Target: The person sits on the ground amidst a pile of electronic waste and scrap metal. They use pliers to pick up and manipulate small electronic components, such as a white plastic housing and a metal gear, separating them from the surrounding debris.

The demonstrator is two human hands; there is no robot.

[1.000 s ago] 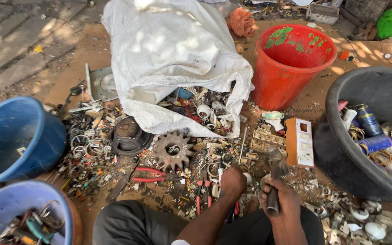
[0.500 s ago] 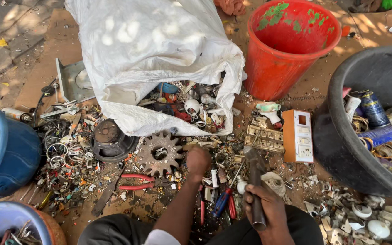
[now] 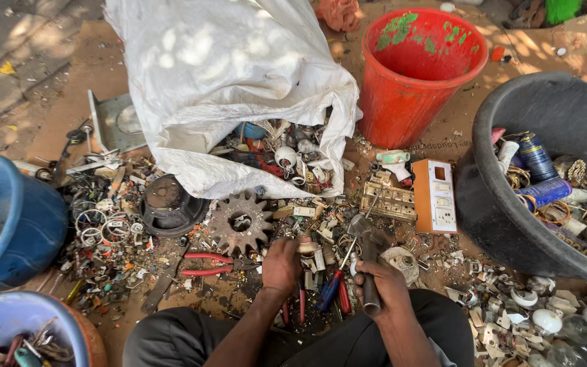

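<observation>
Hammer (image 3: pixel 365 251) gripped by right hand (image 3: pixel 383 289); handle mostly hidden.

right hand (image 3: pixel 383 289) grips hammer (image 3: pixel 367 251) | left hand (image 3: pixel 282 264) on small part (image 3: pixel 305 245), perhaps pinched

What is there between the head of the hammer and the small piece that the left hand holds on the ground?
Nothing visible. The right hand grips the hammer by its handle, its head raised just right of the small piece under the left hand. Only loose scrap lies on the ground below that gap; none rises into it.
</observation>
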